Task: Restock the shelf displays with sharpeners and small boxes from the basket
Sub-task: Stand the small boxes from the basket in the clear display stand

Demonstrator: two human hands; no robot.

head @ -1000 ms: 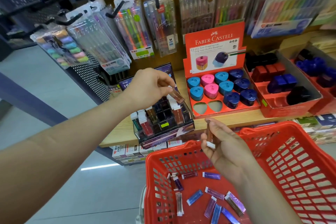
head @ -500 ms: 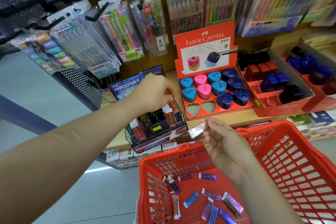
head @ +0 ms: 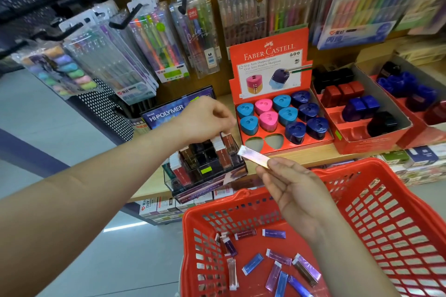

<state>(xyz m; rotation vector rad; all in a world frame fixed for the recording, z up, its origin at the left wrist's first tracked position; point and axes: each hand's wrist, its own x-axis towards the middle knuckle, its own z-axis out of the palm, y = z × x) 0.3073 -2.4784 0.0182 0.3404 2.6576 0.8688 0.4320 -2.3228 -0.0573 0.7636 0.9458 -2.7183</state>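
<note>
Left grip pinched the brown box standing in the case on the shelf. Right grip pinched a silver box over the basket rim. Loose boxes lay inside.

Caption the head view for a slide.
Left hand pinches a brown box in the clear display; right hand holds a silvery box over the red basket.
</note>
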